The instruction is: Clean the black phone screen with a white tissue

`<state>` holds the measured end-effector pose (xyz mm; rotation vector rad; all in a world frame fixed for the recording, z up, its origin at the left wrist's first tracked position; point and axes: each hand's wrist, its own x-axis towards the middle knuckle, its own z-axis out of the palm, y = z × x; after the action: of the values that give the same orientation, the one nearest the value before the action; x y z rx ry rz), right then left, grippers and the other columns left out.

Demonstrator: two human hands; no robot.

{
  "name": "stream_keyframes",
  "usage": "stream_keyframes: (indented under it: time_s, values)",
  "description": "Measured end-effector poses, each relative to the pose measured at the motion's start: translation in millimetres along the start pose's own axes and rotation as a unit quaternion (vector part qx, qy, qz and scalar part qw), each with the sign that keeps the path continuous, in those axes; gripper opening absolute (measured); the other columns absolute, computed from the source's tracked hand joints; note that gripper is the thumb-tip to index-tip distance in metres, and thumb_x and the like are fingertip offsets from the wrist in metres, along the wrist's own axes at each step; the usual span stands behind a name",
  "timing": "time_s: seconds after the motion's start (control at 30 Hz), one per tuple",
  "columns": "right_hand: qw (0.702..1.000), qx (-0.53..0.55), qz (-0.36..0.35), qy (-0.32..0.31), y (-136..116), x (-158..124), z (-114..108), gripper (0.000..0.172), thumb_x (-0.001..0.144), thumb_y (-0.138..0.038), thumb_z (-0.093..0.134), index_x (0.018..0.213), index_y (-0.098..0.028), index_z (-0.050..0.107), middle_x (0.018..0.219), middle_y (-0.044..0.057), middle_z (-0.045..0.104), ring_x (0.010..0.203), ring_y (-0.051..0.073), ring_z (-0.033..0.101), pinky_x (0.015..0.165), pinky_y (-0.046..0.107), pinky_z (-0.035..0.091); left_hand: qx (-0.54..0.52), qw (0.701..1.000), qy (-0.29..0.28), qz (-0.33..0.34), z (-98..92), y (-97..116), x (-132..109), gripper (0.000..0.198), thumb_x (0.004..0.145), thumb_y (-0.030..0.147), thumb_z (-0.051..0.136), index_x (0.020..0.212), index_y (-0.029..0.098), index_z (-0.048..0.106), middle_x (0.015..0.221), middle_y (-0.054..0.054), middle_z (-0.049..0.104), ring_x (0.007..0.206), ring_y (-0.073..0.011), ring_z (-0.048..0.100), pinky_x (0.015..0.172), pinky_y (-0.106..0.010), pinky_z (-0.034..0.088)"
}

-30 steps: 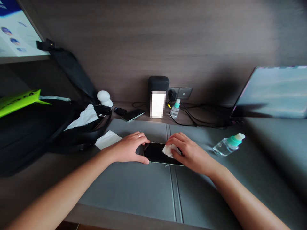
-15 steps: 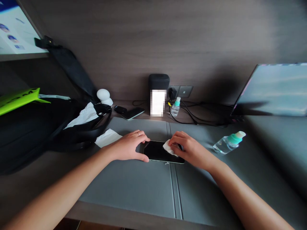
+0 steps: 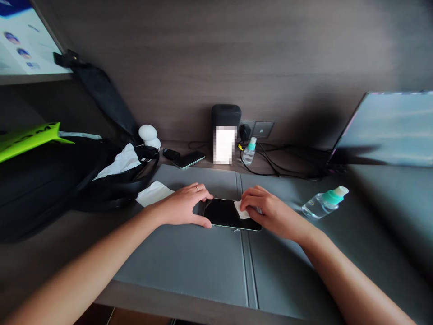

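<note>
The left hand (image 3: 181,205) grips a phone (image 3: 219,212) by its left end on a gray mat (image 3: 189,257). The right hand (image 3: 275,212) pinches a tissue (image 3: 241,211) against the dark screen (image 3: 223,219).

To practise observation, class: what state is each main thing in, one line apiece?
Phone: lying flat, dark
Tissue: crumpled, on the phone
Left hand: gripping the phone
Right hand: pinching the tissue
Near bottle: capped
Far bottle: upright, capped
Second phone: lying flat, dark
Plug: pushed in
Large screen: raised, lit or unlit unclear
</note>
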<state>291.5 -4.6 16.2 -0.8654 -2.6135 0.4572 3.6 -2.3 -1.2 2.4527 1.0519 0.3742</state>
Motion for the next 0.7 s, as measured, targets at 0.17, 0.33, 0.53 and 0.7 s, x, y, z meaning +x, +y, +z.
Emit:
stream_keyframes:
  time_s: [0.17,0.33,0.53,0.7]
  values:
    - [1.000,-0.013,-0.012,-0.014,-8.7,-2.4,-1.2,0.016,0.087,-0.010,0.054,0.087,-0.021,0.066,0.093,0.004,0.065,0.094,0.021,0.054,0.089,0.039,0.038,0.004,1.000,0.000,0.000,0.6,0.1,-0.2,0.055,0.073,0.056,0.075,0.113,0.023,0.058,0.102,-0.004,0.058,0.099,-0.0255,0.055,0.085,-0.037,0.047]
    - [0.999,-0.028,-0.013,-0.022,-9.6,-2.7,-2.5,0.016,0.093,-0.022,0.053,0.085,-0.022,0.067,0.092,0.003,0.066,0.093,0.021,0.053,0.087,0.040,0.036,0.007,1.000,0.001,-0.001,0.4,0.7,-0.7,0.057,0.073,0.055,0.076,0.116,0.023,0.057,0.104,-0.004,0.057,0.100,-0.0249,0.055,0.086,-0.036,0.046]
    - [0.998,-0.059,-0.002,-0.011,-5.0,-2.5,-3.6,0.030,0.100,-0.029,0.047,0.076,-0.020,0.064,0.082,0.004,0.064,0.088,0.020,0.051,0.085,0.039,0.034,0.009,1.000,-0.001,0.002,0.1,1.0,-0.4,0.057,0.073,0.056,0.076,0.115,0.023,0.057,0.104,-0.004,0.058,0.100,-0.0253,0.054,0.085,-0.036,0.046]
    - [0.998,-0.053,-0.019,-0.008,-7.0,-1.6,-2.3,0.029,0.098,-0.023,0.048,0.074,-0.019,0.063,0.077,0.003,0.063,0.085,0.019,0.051,0.084,0.038,0.035,0.010,1.000,0.004,0.002,0.1,1.5,-0.5,0.055,0.073,0.054,0.077,0.113,0.022,0.057,0.104,-0.004,0.058,0.100,-0.0254,0.055,0.085,-0.036,0.046]
